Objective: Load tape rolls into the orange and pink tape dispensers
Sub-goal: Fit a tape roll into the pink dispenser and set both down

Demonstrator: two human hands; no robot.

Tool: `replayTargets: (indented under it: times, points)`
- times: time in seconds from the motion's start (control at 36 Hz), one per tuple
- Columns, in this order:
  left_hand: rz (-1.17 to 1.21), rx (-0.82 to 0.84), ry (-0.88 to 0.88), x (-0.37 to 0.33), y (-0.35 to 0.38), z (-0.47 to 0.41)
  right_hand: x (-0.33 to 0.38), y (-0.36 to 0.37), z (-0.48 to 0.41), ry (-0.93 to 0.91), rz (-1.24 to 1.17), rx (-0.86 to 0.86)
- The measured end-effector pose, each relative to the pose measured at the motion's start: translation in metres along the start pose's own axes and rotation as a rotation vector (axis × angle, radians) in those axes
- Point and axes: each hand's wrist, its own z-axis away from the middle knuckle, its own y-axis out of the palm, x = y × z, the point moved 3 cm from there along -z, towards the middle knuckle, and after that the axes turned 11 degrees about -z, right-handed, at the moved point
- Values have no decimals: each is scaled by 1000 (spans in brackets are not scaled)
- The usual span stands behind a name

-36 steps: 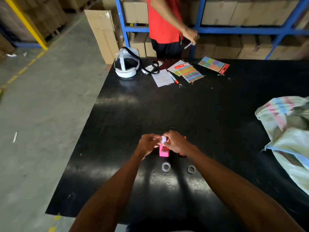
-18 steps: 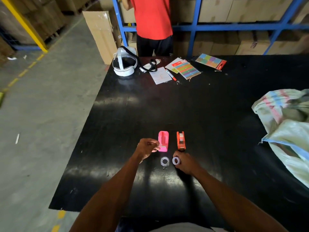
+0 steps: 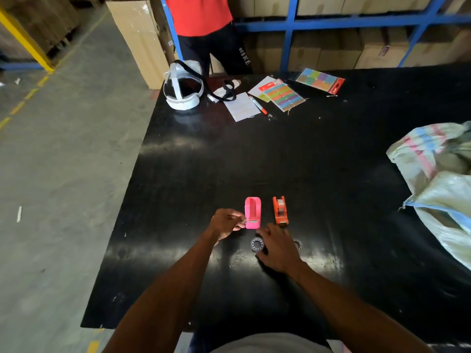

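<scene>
Hands are working just in front of both dispensers on the black table (image 3: 331,174). Orange dispenser (image 3: 280,210) is already carrying tape; pink dispenser (image 3: 252,212) is sitting empty. Left hand (image 3: 225,223) is pinching something small beside it, cannot tell what. Right hand (image 3: 277,247), fingers spread, is covering a roll (image 3: 256,244); it should grip the rim and drop it in square.

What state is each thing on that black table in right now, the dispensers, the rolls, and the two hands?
pink dispenser: upright, slot empty
orange dispenser: upright, roll loaded
tape roll: flat on the table, partly under the right hand
ring: flat on the table, mostly hidden
left hand: fingers pinched beside the pink dispenser; what they hold is unclear
right hand: lowered over the tape roll, grip unclear
</scene>
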Motion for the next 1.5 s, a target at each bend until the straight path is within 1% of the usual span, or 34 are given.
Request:
replayTargets:
  times: [0.11, 0.22, 0.25, 0.31, 0.36, 0.42, 0.72, 0.78, 0.92, 1.06, 1.25, 1.5]
  points:
    - [-5, 24, 6, 1, -4, -5, 10, 11, -10, 23, 52, 103]
    - [-9, 48, 17, 1, -9, -8, 12, 13, -8, 77, 16, 65]
    - [-8, 53, 22, 0, -11, -8, 12, 11, -7, 78, -29, 46]
    - [-7, 71, 35, -2, -14, -7, 14, 3, -5, 100, -213, 18]
    - [4, 98, 40, -3, -14, -6, 16, -6, -6, 135, -412, 38]
    - [10, 132, 44, -4, -14, -3, 19, -16, -9, 154, -506, 51]
    - [58, 269, 69, -10, -12, 8, 32, -51, -22, 152, -578, 7]
    - [68, 276, 68, -13, -12, 8, 36, -56, -24, 175, -622, -8]
    - [95, 273, 77, -20, -19, 7, 35, -60, -28, 239, -755, -75]
    - [60, 249, 115, -22, -31, 6, 42, -65, -32, 262, -846, -153]
    - [49, 208, 137, -18, -38, 1, 55, -68, -40, 263, -893, -200]
    - [283, 175, 89, -8, -40, 0, 69, -76, -41, 274, -800, -256]
